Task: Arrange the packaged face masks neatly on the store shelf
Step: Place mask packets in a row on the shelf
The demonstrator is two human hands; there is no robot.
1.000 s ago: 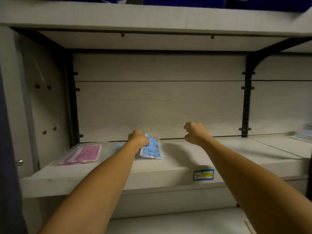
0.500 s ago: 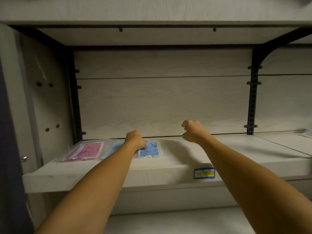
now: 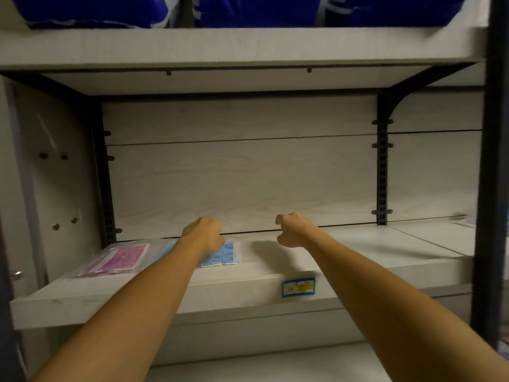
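Now left hand (image 3: pixel 202 232) fingers curled, touching blue patterned mask pack (image 3: pixel 223 254) on shelf (image 3: pixel 344 260); right hand (image 3: pixel 293 230) clenched, holding nothing.

hidden and cut-off parts at the shelf

the left hand (image 3: pixel 202 234) and forearm cover most of the blue mask pack (image 3: pixel 225 253) and a plain blue pack (image 3: pixel 165 250) beside it; whether its fingers touch either is unclear. blue bags (image 3: pixel 248 9) above are cropped by the top edge.
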